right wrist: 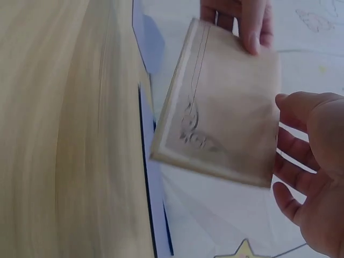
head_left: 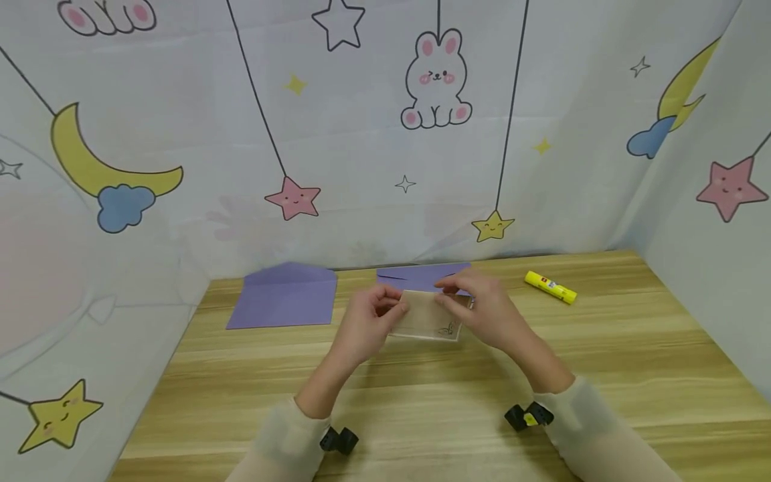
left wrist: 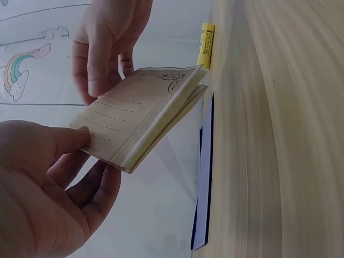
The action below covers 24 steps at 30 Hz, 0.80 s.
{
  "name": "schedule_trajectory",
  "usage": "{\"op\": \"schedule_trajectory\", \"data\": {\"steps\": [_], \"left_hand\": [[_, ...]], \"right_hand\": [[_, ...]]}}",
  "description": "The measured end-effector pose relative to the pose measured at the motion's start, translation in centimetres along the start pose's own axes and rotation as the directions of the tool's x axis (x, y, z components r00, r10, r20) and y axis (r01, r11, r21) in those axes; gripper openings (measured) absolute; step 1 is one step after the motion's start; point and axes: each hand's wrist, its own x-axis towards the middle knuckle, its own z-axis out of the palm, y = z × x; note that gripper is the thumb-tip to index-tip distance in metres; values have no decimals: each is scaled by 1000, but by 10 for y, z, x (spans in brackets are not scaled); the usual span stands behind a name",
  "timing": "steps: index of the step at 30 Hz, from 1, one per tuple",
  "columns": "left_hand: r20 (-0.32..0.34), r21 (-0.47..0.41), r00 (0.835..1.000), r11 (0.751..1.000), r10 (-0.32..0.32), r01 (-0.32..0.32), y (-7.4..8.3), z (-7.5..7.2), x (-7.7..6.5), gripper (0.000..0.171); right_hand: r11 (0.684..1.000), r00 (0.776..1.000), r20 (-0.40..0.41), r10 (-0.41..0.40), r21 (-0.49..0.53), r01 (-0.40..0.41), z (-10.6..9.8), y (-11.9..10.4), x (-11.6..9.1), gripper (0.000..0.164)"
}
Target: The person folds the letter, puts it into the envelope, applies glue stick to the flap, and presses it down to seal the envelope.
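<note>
A folded sheet of beige, lined letter paper (head_left: 424, 314) with a dark scroll ornament in one corner is held up above the table. At its left end, my left hand (head_left: 366, 321) pinches it, thumb in front and fingers behind. My right hand (head_left: 489, 309) is at the opposite edge. In the right wrist view, the thumb of the right hand (right wrist: 322, 156) meets the paper's edge (right wrist: 231, 102) while its other fingers reach partly behind. The layered folds of the letter paper (left wrist: 134, 115) stand slightly apart in the left wrist view.
A purple envelope (head_left: 283, 301) with its flap raised lies at the table's back left. Behind the hands is another purple envelope (head_left: 415, 273), partly covered by them. The yellow glue stick (head_left: 551, 287) lies at back right. A patterned cloth (head_left: 361, 147) hangs behind the wooden table (head_left: 421, 415).
</note>
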Motion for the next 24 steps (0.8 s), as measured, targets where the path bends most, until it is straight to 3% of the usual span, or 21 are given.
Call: {"op": "schedule_trajectory", "data": {"steps": [6, 12, 15, 24], "left_hand": [[17, 145, 989, 978, 150, -151, 11, 11, -6, 6], [23, 249, 964, 932, 267, -264, 13, 15, -7, 5], [34, 259, 964, 929, 265, -264, 15, 14, -8, 6], [74, 326, 980, 924, 183, -198, 11, 7, -8, 5]], "right_hand": [[984, 983, -38, -181, -13, 180, 9, -17, 2, 8], [979, 978, -39, -204, -26, 204, 10, -24, 1, 5], [980, 979, -40, -200, -8, 199, 8, -25, 1, 1], [992, 989, -76, -125, 26, 127, -12, -20, 1, 12]]}}
